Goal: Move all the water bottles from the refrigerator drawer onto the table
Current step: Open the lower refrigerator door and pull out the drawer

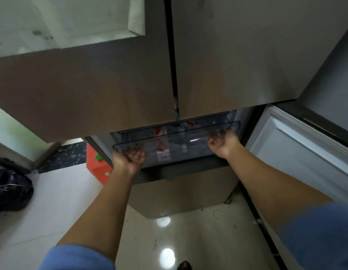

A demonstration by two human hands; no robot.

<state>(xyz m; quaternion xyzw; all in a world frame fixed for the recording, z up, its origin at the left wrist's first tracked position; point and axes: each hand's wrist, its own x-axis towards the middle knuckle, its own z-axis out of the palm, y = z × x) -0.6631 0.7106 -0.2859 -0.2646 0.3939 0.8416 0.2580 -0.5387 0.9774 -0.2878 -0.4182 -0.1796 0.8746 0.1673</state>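
A clear plastic refrigerator drawer [190,142] shows below the two closed upper doors. Inside it lie water bottles with red and white labels [161,145], blurred through the drawer front. My left hand [130,156] is palm up with its fingers hooked under the drawer's front edge at the left. At the right end, my right hand [222,143] grips the same front edge. Both forearms reach forward from blue sleeves.
The lower right refrigerator door [297,152] stands open to the right. An orange box [98,166] sits on the floor left of the fridge, and a dark bag [11,190] lies further left. Glossy floor tiles [169,240] lie below me.
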